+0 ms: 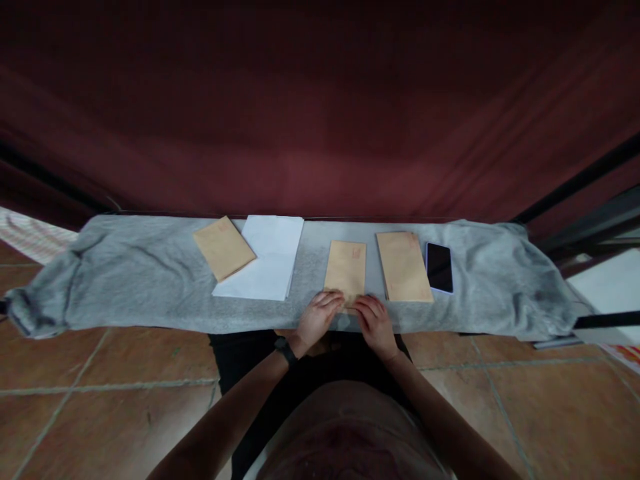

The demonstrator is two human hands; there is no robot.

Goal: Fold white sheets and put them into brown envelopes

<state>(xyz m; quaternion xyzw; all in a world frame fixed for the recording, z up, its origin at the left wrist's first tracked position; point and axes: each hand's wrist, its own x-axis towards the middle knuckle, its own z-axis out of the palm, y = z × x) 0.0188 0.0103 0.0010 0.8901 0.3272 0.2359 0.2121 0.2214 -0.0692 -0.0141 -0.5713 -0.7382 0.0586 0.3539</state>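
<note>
A brown paper envelope (346, 265) with small red print at its upper right lies upright in front of me on a grey cloth. My left hand (320, 315) has its fingers bent together on the envelope's near left corner. At the near right corner, the fingers of my right hand (374, 321) curl onto the same edge. Both thumbs are partly hidden under the hands. To the right is a stack of brown envelopes (404, 267). Over on the left, several white paper sheets (265, 257) lie in a pile, with more brown envelopes (223, 248) overlapping their left side.
A phone (439, 268) with a dark screen lies right of the envelope stack. The grey cloth (150, 273) covers a long narrow surface. Behind it hangs a dark red curtain-like sheet (310, 133), with dark bars at both sides. Tiled floor (125, 380) shows below.
</note>
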